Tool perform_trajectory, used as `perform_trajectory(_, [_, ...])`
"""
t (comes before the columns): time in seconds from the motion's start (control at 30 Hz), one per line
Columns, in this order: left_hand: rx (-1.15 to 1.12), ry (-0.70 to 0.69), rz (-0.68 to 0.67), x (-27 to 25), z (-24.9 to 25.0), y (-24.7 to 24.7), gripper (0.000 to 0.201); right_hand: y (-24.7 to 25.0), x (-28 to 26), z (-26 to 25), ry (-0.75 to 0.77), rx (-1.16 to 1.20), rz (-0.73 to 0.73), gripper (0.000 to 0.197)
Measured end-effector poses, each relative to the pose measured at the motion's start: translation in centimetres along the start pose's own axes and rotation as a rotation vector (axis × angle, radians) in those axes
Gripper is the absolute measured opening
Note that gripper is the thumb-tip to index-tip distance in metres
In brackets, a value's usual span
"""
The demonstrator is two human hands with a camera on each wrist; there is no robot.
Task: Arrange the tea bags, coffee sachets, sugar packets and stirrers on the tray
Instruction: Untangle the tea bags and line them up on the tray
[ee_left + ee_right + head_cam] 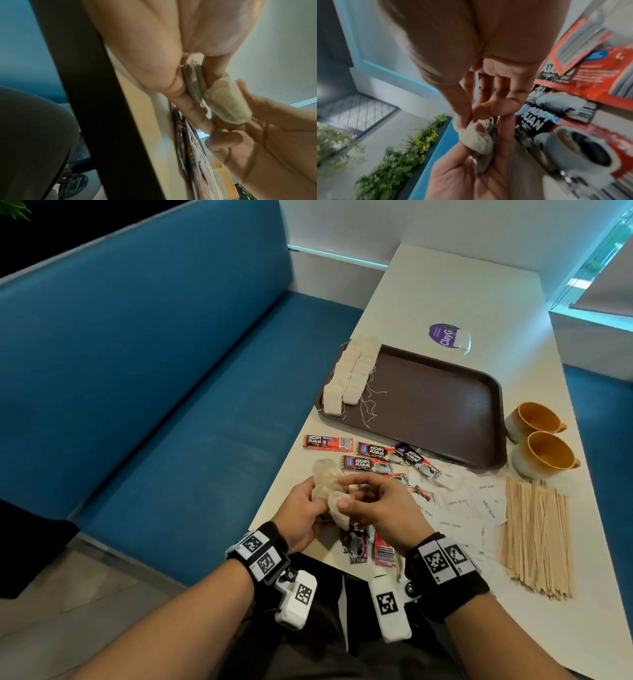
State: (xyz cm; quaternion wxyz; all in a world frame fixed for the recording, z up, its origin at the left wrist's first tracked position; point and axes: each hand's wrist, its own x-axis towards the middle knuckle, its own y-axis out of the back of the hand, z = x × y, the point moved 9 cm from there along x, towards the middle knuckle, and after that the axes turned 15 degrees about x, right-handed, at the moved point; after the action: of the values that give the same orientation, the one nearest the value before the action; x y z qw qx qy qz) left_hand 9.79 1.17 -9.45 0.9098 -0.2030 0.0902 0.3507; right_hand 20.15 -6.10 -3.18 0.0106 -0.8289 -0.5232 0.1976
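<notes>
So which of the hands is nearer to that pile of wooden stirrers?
Right. The right hand is just left of the wooden stirrers, across the sugar packets; the left hand sits farther left, holding tea bags.

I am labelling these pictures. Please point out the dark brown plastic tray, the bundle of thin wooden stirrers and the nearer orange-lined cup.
dark brown plastic tray (442, 405): head view, bare middle of its floor.
bundle of thin wooden stirrers (536, 537): head view, middle of the bundle.
nearer orange-lined cup (544, 451): head view, its orange inside.

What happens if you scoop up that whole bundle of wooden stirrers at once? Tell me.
The wooden stirrers look thin and light, likely stiff singly. Lying loose and unbound, they would probably fan out, roll or slip from a one-handed grip.
</notes>
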Motion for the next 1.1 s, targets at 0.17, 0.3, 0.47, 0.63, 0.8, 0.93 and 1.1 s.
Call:
perform_trajectory(0.17, [0.003,-0.005,0.009,0.1,-0.3,0.2,0.038,-0.2,0.5,-0.4,0.063,-0.123,0.047,0.039])
perform_trajectory(0.3, [-0.002,-0.005,0.028,0.1,0.0,0.2,0.053,0.1,0.5,-0.3,0.043,-0.137,0.070,0.022])
perform_trajectory(0.47, [-0.005,-0.018,0.012,-0.1,0.4,-0.1,0.050,0.9,0.3,-0.5,0.094,-0.165,0.116,0.010])
perform_trajectory(0.63, [-0.072,0.019,-0.073,-0.4,0.5,-0.6,0.060,2.6,-0.2,-1.7,0.165,-0.151,0.172,0.007])
perform_trajectory(0.8, [-0.106,0.020,-0.121,-0.6,0.6,-1.0,0.055,4.3,-0.4,-3.1,0.217,0.018,0.184,0.009])
perform_trajectory(0.93, [-0.115,0.019,-0.111,-0.6,0.7,-1.0,0.050,3.8,-0.3,-3.6,0.160,0.122,0.096,0.004])
perform_trajectory(1.1, [-0.101,0.026,-0.048,-0.6,0.7,-0.8,0.052,2.5,0.1,-1.7,0.009,0.029,0.014,0.006])
